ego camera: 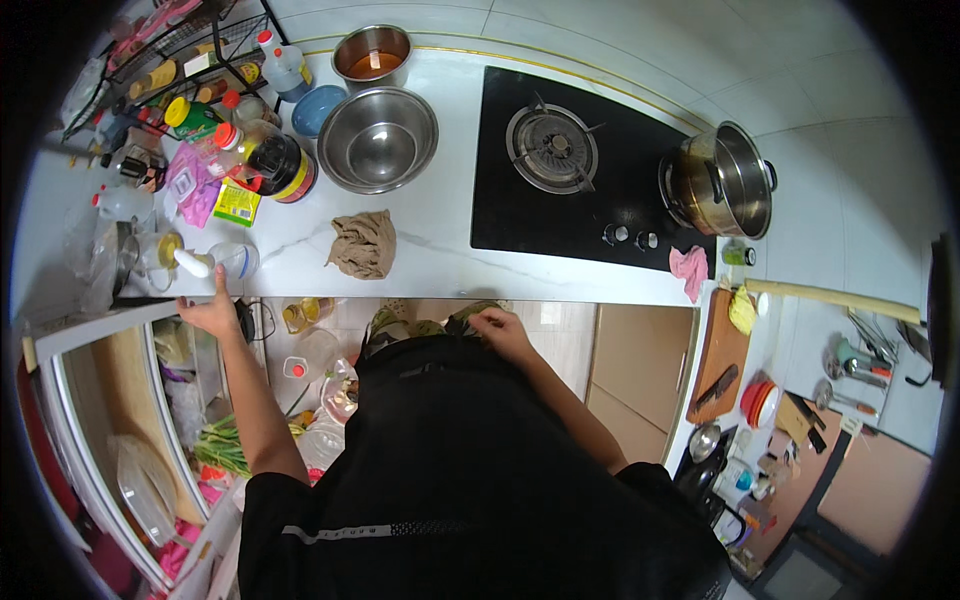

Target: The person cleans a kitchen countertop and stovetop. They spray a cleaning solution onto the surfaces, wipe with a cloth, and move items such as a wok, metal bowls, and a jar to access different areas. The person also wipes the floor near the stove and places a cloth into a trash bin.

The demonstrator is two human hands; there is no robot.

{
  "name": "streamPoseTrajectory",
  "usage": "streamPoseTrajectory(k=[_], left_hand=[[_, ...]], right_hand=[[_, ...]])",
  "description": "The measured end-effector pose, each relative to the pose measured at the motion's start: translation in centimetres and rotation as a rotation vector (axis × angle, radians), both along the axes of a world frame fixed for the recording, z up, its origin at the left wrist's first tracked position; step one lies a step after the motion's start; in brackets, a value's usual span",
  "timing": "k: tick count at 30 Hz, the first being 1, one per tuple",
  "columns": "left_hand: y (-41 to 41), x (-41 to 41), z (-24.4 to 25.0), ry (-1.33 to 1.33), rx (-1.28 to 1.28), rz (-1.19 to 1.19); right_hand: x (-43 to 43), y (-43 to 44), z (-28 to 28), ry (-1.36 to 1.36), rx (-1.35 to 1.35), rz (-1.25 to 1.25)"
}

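My left hand [210,309] is at the counter's front edge with its fingers apart and nothing in it. One raised finger overlaps a clear plastic container [238,261] lying on the counter; whether they touch is unclear. Beside that container is a white rounded handle [192,263]. My right hand [501,331] hangs low in front of my body, its fingers loosely curled and the palm hidden. On the worktop before me lie a crumpled brown cloth [363,244], a steel bowl [379,142], a small blue bowl [318,110] and a steel pot with reddish-brown liquid [373,66].
A gas hob [559,217] carries a two-handled steel pot [694,184] on its right burner. Sauce bottles [281,166] crowd the left counter. Below stands a pulled-open drawer [120,390]; vegetables [223,444] and bottles sit near the floor. A knife lies on a cutting board [727,345].
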State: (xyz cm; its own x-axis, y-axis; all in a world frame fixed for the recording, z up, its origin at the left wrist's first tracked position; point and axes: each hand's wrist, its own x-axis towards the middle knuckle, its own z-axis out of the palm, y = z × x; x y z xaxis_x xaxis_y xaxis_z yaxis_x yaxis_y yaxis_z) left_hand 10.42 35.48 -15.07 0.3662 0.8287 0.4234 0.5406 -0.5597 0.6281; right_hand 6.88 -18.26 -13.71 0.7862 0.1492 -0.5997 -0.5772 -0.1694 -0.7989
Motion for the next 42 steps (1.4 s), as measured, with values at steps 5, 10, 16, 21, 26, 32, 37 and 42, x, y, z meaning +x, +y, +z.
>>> streamPoseTrajectory(k=[5,10,16,21,26,32,37,42], left_hand=[[2.3,2.3,-2.4,-0.205,-0.296,-0.202],[-0.3,4.2,1.5,-0.051,-0.376,-0.244],[-7.0,0.4,7.1,-0.237,-0.276,-0.674],[-20.2,-0.9,12.3,0.117,-0.274,-1.165],[-30.1,-0.3,9.8,0.066,-0.34,-1.636],[-37.5,0.1,10.4,0.285,-0.847,-1.677],[-37.0,-2.7,5.2,0.795,-0.498,-1.469],[-33.4,-7.8,-1.3,1.158,-0.537,-1.101]], right_hand=[[-0.4,3.7,1.5,-0.047,-0.009,-0.008],[-0.3,5.3,3.0,-0.014,-0.073,-0.093],[2.2,9.3,8.9,-0.515,-0.236,0.186],[5.2,12.3,15.0,-0.745,-0.133,0.405],[5.5,8.5,14.2,-0.933,-0.186,0.275],[4.3,-0.6,11.6,-0.933,-0.267,-0.105],[3.2,-8.7,8.9,-0.719,-0.348,-0.15],[2.9,-12.8,6.4,-0.702,-0.451,0.11]])
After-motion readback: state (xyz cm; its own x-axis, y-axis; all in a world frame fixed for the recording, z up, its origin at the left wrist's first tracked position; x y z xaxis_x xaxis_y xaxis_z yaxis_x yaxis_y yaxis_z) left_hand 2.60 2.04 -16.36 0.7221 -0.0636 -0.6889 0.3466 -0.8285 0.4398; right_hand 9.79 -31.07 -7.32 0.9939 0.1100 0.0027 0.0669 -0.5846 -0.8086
